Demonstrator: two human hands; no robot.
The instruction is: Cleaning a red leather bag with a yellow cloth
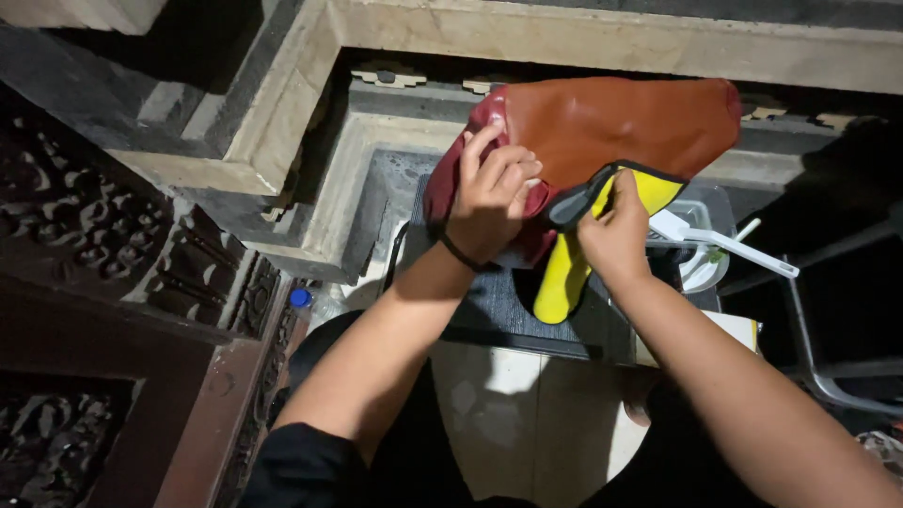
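A stone ledge [282,113] is running around a sunken recess, and a carved dark wood panel [85,235] is filling the left side of the view. Inside the recess a dark mat [489,306] is lying on the floor, and a pale tiled floor [527,414] is showing below it, between the person's arms. Over the mat the person is holding up a large red-brown leather bag [611,122], which is hanging above the recess with its opening turned toward the person. A yellow lining piece [564,277] with a dark edge is sticking out of the bag's mouth and hanging down toward the mat. The left hand [491,199], with a dark band on the wrist, is pressing flat on the bag's darker red side, its fingers [489,155] curled over the leather and gripping it. The right hand [616,235] is pinching the dark edge of the lining, its fingers closed on it. Just to the right a white scoop [720,243] is resting across a clear tub [701,268]. A small blue cap [300,298] is lying near the wood panel
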